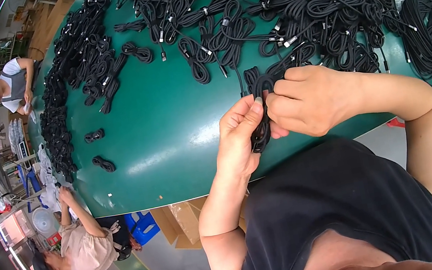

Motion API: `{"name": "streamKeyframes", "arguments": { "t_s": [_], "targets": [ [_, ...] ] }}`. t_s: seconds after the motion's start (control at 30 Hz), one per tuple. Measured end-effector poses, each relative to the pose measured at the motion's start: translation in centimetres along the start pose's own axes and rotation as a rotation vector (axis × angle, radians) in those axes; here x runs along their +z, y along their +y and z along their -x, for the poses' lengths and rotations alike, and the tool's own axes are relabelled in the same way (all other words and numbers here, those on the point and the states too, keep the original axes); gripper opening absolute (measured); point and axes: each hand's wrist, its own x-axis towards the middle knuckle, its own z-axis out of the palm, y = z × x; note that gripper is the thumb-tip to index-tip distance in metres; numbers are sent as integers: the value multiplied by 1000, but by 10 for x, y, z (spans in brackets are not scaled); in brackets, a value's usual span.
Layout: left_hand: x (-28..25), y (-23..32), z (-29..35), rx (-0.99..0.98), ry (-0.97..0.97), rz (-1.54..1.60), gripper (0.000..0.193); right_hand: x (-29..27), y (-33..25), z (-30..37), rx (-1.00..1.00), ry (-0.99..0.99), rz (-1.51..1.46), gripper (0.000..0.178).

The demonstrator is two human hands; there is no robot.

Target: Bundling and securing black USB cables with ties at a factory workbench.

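Holding a black cord [260,133] tight in my left hand [239,131], my right hand [302,99] pinches its loops (keep them neat, I think).

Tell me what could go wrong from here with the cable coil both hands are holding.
1. The coil is pinched only between the left hand and right hand; if either grip eases, the loops may spring apart.
2. The hands work at the table edge, so a dropped coil could fall to the floor.
3. The loose cable pile lies just beyond the hands; a trailing end might snag in it.
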Motion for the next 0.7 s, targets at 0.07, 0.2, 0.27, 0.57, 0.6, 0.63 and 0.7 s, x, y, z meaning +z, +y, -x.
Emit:
{"name": "streamKeyframes", "arguments": {
  "t_s": [0.07, 0.2, 0.27, 0.57, 0.6, 0.63, 0.7],
  "targets": [
    [-7, 1, 1, -43, -19, 67, 29, -8, 4, 0, 15, -120, -24, 18],
    [-5, 9, 8, -19, 13, 35, 32, -11, 14, 4, 43, -100, -38, 18],
    [-4, 5, 5, -32, -17, 24, 35, -9, 9, 2, 41, -107, -84, 18],
    [-4, 9, 3, -46, 15, 32, 35, -14, 11, 5, 58, -140, -29, 15],
    [-4, 9, 4, -46, 31, 6, 35, -11, 10, 5, 57, -138, -31, 15],
    [-6, 6, 3, -50, 2, 22, 34, -8, 9, 5, 35, -131, -64, 14],
    [4, 1, 0, -61, 61, 25, 34, -4, 3, -1, -23, -107, -114, 14]
  ]
}}
